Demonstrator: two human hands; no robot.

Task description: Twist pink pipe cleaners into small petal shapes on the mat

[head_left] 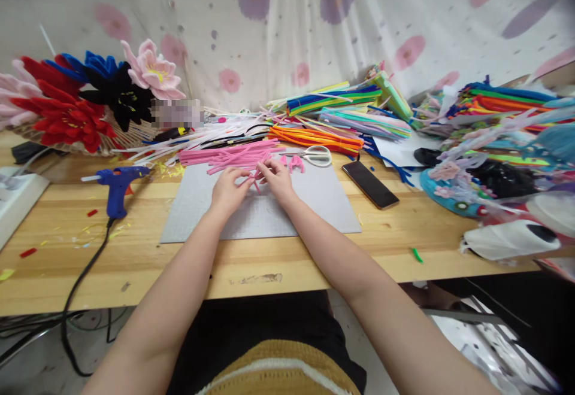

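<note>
Over the grey cutting mat (188,215), both hands are closed around a short pink pipe cleaner (257,187). My left hand (231,190) pinches it from the left, and my right hand (275,178) grips it from the right with bent fingers. Much of the piece is hidden by the fingertips. Just behind the hands lies a bundle of pink pipe cleaners (224,154) across the mat's far edge. Small bent pink pieces (295,163) rest right of my right hand, beside white-handled scissors (317,155).
A blue glue gun (117,190) with a black cord stands on the left of the wooden table. Right of the mat lies a phone (370,184). Orange pipe cleaners (314,139) and other coloured bundles line the back. Fuzzy flowers (67,117) fill the far left; bagged supplies crowd the right.
</note>
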